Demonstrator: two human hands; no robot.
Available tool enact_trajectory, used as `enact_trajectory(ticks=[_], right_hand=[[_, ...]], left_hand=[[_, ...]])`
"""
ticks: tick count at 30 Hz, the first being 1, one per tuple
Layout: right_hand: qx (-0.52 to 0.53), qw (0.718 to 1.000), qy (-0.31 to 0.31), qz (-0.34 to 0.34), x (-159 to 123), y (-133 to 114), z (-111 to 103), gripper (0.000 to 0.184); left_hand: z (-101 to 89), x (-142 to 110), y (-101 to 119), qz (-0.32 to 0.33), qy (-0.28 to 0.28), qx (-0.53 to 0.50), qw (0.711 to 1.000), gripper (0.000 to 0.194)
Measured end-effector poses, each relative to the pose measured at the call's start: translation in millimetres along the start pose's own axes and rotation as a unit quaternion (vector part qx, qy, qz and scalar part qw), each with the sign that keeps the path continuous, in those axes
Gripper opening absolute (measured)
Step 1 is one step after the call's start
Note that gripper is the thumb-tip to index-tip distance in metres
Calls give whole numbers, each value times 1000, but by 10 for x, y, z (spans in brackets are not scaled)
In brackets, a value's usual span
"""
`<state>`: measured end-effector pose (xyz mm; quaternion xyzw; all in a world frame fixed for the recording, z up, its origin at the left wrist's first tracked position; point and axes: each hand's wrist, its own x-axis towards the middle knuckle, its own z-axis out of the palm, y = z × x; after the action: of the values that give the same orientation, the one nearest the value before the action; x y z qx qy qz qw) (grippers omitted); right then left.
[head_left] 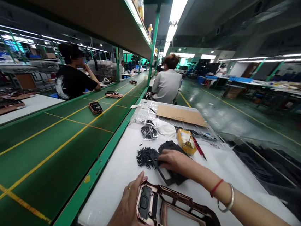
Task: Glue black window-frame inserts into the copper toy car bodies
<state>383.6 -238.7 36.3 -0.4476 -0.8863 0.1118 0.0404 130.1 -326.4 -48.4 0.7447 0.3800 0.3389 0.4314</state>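
My left hand (130,210) grips the front end of a copper-coloured toy car body shell (166,214), thumb and fingers on either side of it. The shell has window openings and a black grille piece. My right hand (174,161) reaches over a stack of flat black plastic parts (172,179), its fingers curled down at the stack's left edge. What those fingertips hold, if anything, is hidden. Just left of them lies a pile of small black pieces (146,157). Behind the stack stands a yellow box (186,141) with a red-and-black pen-like tool (199,148) beside it.
A green conveyor belt (64,147) with yellow lines runs along the left, carrying several toy car shells (95,107). A clear bag of black parts (149,132), a white cloth (165,128) and cardboard (182,115) lie farther back. Two people (168,81) sit ahead.
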Motion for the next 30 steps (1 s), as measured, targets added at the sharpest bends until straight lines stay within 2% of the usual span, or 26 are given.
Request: enact_trajectory(ticks=[4, 8, 12, 14, 17, 21, 23, 26, 30], right_hand=[[120, 992, -8, 26, -69, 19, -214, 23], [189, 981, -13, 50, -162, 8, -292, 39], [196, 979, 26, 43, -405, -188, -385, 26], [160, 987, 27, -5, -579, -356, -447, 19], [36, 995, -25, -94, -812, -622, -492, 20], [-155, 968, -44, -193, -946, -858, -381, 21], [-186, 959, -38, -212, -952, -900, -284, 19], [-196, 957, -40, -210, -932, -897, -149, 14], [-234, 942, -70, -229, -895, -863, -26, 12]], left_hand=[[-4, -37, -19, -7, -9, -25, 1000, 122], [-14, -32, -1, -26, -23, -37, 999, 120], [-34, -34, 47, -28, -14, -36, 999, 121], [-49, -43, 70, -27, -15, -32, 999, 119], [-67, -53, 91, -22, -18, -19, 999, 115], [-105, -59, 98, 13, -12, 50, 999, 109], [-160, -61, 115, 64, 3, 129, 990, 109], [-300, -55, 194, 149, 10, 251, 956, 106], [-482, -12, 412, 216, -45, 329, 918, 75]])
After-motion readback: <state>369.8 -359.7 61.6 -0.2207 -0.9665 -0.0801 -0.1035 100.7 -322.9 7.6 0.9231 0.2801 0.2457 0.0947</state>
